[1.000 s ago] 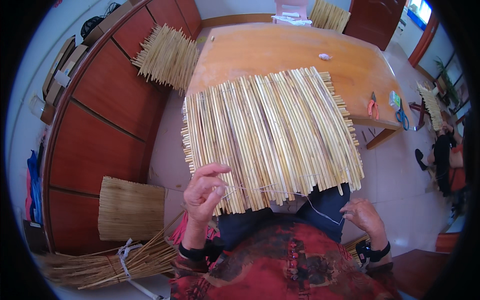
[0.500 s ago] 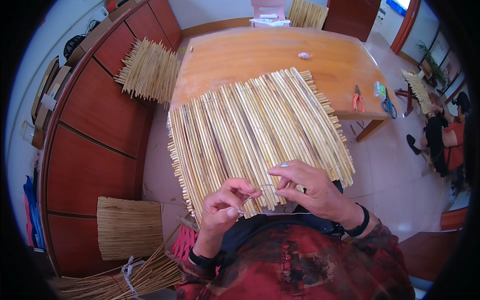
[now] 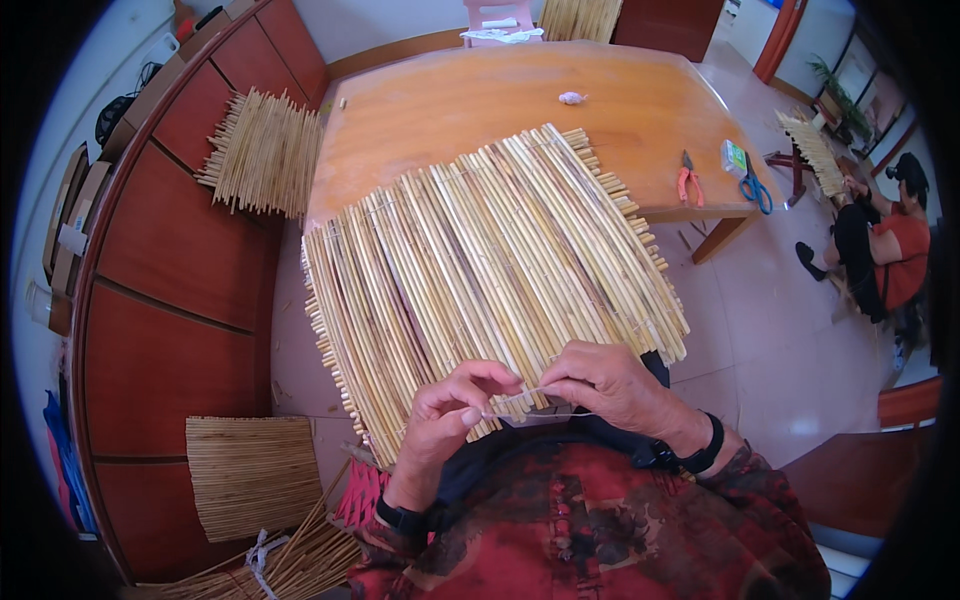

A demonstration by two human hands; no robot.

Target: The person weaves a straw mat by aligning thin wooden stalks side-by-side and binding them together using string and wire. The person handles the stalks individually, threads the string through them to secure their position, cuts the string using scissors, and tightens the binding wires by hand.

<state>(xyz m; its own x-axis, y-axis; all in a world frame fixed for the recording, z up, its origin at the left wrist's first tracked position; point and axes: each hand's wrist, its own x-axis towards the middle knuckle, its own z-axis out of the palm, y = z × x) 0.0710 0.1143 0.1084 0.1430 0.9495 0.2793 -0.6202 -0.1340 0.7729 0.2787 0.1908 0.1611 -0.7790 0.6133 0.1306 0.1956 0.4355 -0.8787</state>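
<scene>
A thin pale string (image 3: 540, 414) runs between my two hands, over the near edge of a mat of straw-coloured reed stalks (image 3: 470, 270). My left hand (image 3: 445, 412) is closed in a pinch on the string by the mat's near edge. To its right my right hand (image 3: 612, 388) pinches the string too, thumb against forefinger. One strand is taut between the fingertips and another sags below it. The mat slopes from the table edge down to my lap, its stalks side by side and bound with thin thread.
The mat's far part rests on a wooden table (image 3: 420, 100). Red-handled pliers (image 3: 689, 180), blue scissors (image 3: 757, 192) and a small box (image 3: 734, 158) lie at its right. More reed mats (image 3: 262, 152) lean by the red cabinets (image 3: 180, 240). A seated person (image 3: 895, 240) works at far right.
My right fingers have closed from a looser, spread pose into a pinch. The string is drawn straighter between my hands. The whole scene has shifted slightly left in the picture.
</scene>
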